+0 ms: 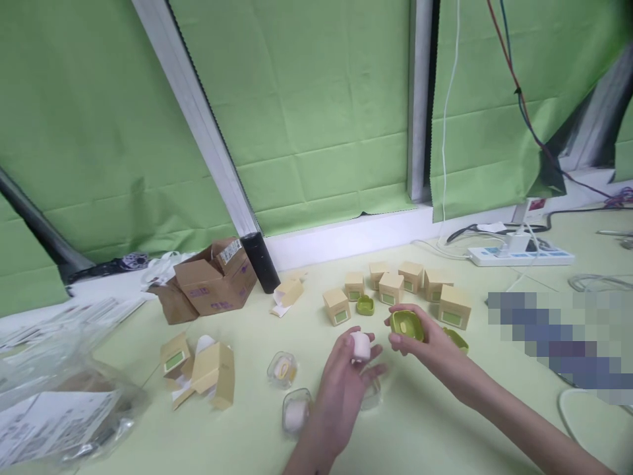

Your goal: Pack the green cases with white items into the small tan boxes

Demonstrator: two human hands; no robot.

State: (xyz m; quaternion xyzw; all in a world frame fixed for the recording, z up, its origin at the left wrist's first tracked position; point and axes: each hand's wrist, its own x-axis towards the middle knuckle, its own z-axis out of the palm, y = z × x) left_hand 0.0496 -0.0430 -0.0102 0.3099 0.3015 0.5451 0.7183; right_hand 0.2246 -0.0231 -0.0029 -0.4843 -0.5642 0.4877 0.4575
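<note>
My left hand [340,386] grips a small white rounded block [361,346] between thumb and fingers, its other fingers spread. My right hand [431,338] holds a green square dish [406,326], tilted with its hollow side towards me. A second green dish [365,305] rests on the table among the small boxes, and a third green dish [455,339] lies partly behind my right forearm. Left of my left hand are a clear container [282,369] and another clear container [297,412] with a whitish piece inside. A further clear container [372,396] is half hidden behind my left fingers.
Several small tan boxes [390,288] stand behind my hands. Opened tan cartons [213,373] lie at left, near a plastic bag [64,415]. Farther back are a brown cardboard box [217,280], a black cylinder [260,262] and a white power strip [521,256] with cables.
</note>
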